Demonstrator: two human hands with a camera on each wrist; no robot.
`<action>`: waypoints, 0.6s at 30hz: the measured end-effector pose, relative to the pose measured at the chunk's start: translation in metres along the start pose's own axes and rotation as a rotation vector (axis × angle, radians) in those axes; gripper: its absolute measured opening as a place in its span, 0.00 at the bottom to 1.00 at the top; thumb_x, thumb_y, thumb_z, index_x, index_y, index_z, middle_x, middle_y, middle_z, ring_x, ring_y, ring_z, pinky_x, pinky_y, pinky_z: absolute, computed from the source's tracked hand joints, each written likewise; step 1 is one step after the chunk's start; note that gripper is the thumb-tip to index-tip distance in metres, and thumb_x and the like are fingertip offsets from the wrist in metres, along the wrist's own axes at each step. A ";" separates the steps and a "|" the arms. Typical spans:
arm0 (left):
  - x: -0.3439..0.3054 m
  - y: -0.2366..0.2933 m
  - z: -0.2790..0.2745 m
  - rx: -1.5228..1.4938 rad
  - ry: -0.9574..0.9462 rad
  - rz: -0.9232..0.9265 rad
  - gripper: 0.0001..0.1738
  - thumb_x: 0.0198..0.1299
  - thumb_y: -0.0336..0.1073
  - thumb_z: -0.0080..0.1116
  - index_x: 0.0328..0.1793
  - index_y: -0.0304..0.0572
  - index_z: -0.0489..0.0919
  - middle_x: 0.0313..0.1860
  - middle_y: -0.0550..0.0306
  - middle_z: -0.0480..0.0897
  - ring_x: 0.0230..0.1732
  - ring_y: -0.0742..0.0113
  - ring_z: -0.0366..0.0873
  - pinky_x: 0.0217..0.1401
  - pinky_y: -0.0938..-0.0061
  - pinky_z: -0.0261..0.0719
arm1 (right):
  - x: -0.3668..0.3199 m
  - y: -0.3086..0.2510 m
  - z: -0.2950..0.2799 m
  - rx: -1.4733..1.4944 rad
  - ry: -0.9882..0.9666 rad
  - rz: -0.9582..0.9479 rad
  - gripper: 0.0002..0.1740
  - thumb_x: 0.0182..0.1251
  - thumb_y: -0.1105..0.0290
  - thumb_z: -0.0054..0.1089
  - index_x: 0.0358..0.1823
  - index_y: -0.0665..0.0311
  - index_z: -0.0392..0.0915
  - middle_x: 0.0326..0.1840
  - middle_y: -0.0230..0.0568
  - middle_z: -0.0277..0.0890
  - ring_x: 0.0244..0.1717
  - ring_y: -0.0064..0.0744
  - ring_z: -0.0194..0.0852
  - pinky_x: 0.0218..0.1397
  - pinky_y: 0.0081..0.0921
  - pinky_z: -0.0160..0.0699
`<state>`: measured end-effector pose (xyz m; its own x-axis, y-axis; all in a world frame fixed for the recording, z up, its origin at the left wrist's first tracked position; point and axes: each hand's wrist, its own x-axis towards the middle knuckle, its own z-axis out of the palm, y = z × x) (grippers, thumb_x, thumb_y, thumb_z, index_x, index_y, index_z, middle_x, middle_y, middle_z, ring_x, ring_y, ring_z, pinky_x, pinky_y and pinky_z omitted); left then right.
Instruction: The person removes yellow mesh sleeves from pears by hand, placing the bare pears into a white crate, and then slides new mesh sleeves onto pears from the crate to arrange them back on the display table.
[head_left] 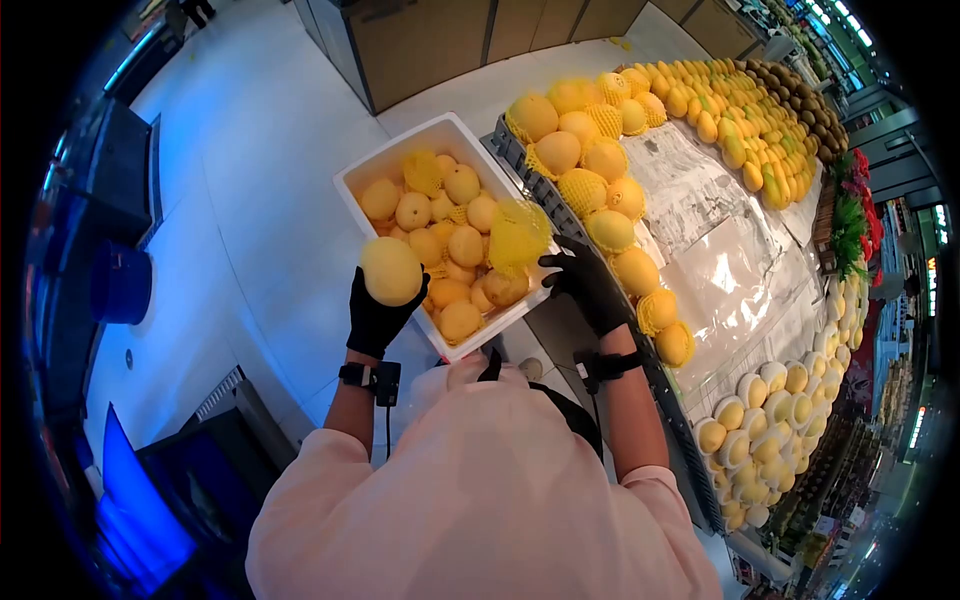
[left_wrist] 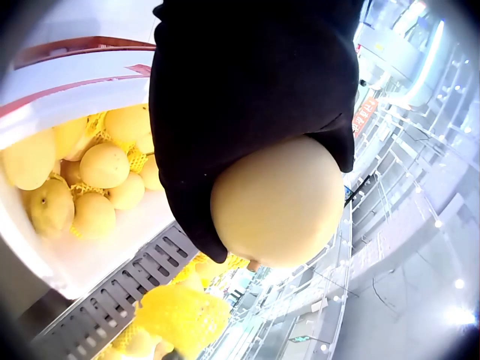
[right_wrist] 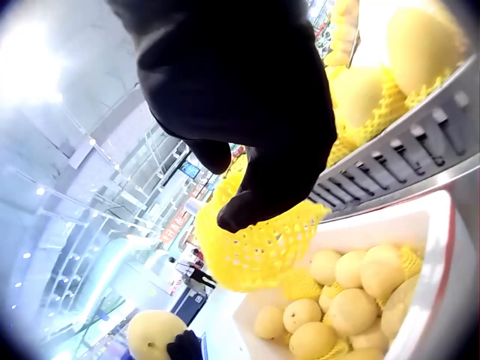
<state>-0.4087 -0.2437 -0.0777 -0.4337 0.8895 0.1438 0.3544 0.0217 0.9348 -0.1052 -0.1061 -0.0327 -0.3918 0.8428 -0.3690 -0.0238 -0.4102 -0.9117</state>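
Observation:
My left hand, in a black glove, grips a pale yellow melon at the left side of a white foam box. The left wrist view shows the fingers curled round the melon, its stem end downward. My gloved right hand pinches a yellow foam net sleeve over the box's right side. In the right wrist view the net hangs wide and holds no fruit, thumb and finger at its rim. The foam box holds many melons, a few loose nets among them.
A grey slatted display edge runs along the box's right. Netted melons line it, with clear plastic sheeting beyond. Mangoes lie at the far end, white-wrapped fruit at the near end. A blue bin stands left.

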 end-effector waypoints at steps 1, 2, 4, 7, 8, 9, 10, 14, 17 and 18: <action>0.002 0.001 -0.002 0.083 0.005 0.011 0.34 0.48 0.42 0.77 0.58 0.38 0.72 0.49 0.52 0.83 0.49 0.60 0.82 0.52 0.67 0.81 | -0.003 -0.008 0.016 0.051 -0.033 -0.039 0.21 0.70 0.68 0.54 0.61 0.69 0.69 0.40 0.43 0.83 0.29 0.29 0.81 0.29 0.19 0.77; 0.004 0.002 -0.004 0.165 0.009 0.018 0.37 0.46 0.42 0.78 0.59 0.38 0.71 0.50 0.51 0.83 0.50 0.60 0.82 0.53 0.67 0.81 | -0.005 -0.011 0.024 0.101 -0.065 -0.074 0.23 0.70 0.68 0.54 0.64 0.69 0.67 0.43 0.44 0.83 0.30 0.30 0.82 0.31 0.20 0.79; 0.004 0.006 -0.008 0.241 -0.008 0.015 0.39 0.47 0.42 0.77 0.62 0.37 0.69 0.53 0.50 0.81 0.53 0.58 0.81 0.55 0.65 0.81 | -0.004 -0.003 0.020 0.047 -0.113 -0.019 0.24 0.70 0.69 0.53 0.65 0.68 0.67 0.44 0.42 0.83 0.31 0.29 0.82 0.33 0.19 0.79; 0.010 0.010 -0.010 -0.296 -0.086 -0.128 0.37 0.55 0.43 0.72 0.65 0.37 0.67 0.58 0.47 0.79 0.58 0.55 0.78 0.59 0.62 0.80 | -0.003 0.011 0.005 -0.049 -0.134 0.065 0.22 0.70 0.69 0.54 0.64 0.67 0.69 0.43 0.40 0.84 0.31 0.26 0.82 0.34 0.20 0.80; 0.011 0.003 -0.006 -0.825 -0.121 -0.254 0.36 0.56 0.43 0.71 0.65 0.37 0.67 0.58 0.46 0.78 0.59 0.55 0.78 0.59 0.62 0.79 | -0.006 0.016 -0.001 -0.062 -0.119 0.081 0.22 0.69 0.69 0.54 0.63 0.67 0.70 0.42 0.40 0.84 0.31 0.26 0.82 0.34 0.20 0.80; 0.014 -0.008 -0.001 -1.112 -0.160 -0.355 0.36 0.57 0.44 0.69 0.67 0.37 0.66 0.60 0.45 0.77 0.60 0.55 0.77 0.60 0.61 0.79 | -0.011 0.017 -0.005 -0.075 -0.102 0.095 0.21 0.69 0.69 0.54 0.62 0.67 0.70 0.42 0.40 0.84 0.31 0.25 0.82 0.33 0.19 0.80; 0.017 -0.019 0.004 -1.390 -0.176 -0.478 0.36 0.59 0.45 0.67 0.68 0.37 0.65 0.61 0.45 0.75 0.62 0.54 0.75 0.61 0.59 0.78 | -0.016 0.016 -0.009 -0.150 -0.089 0.098 0.20 0.69 0.69 0.54 0.60 0.67 0.73 0.41 0.39 0.84 0.31 0.25 0.81 0.33 0.20 0.80; 0.030 -0.057 0.027 -1.368 -0.282 -0.697 0.35 0.68 0.49 0.55 0.74 0.40 0.58 0.70 0.42 0.67 0.70 0.47 0.66 0.68 0.48 0.72 | -0.030 0.033 -0.023 -0.067 0.015 0.124 0.17 0.70 0.67 0.54 0.56 0.67 0.75 0.41 0.39 0.83 0.34 0.25 0.80 0.35 0.22 0.81; 0.041 -0.076 0.058 -1.379 -0.359 -0.747 0.33 0.69 0.46 0.53 0.74 0.39 0.59 0.69 0.43 0.68 0.69 0.48 0.67 0.69 0.48 0.71 | -0.042 0.043 -0.030 0.002 0.068 0.164 0.17 0.70 0.66 0.54 0.55 0.67 0.75 0.41 0.39 0.82 0.34 0.26 0.80 0.35 0.24 0.81; 0.045 -0.079 0.070 -1.393 -0.373 -0.753 0.33 0.69 0.46 0.53 0.74 0.38 0.59 0.68 0.43 0.68 0.69 0.48 0.67 0.69 0.49 0.71 | -0.046 0.046 -0.032 -0.007 0.081 0.160 0.17 0.70 0.65 0.54 0.55 0.67 0.76 0.41 0.39 0.82 0.34 0.27 0.80 0.35 0.24 0.81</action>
<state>-0.3979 -0.1729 -0.1675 0.1343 0.9289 -0.3451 -0.9060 0.2562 0.3371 -0.0594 -0.1525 -0.0637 -0.3150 0.7923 -0.5226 0.0392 -0.5393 -0.8412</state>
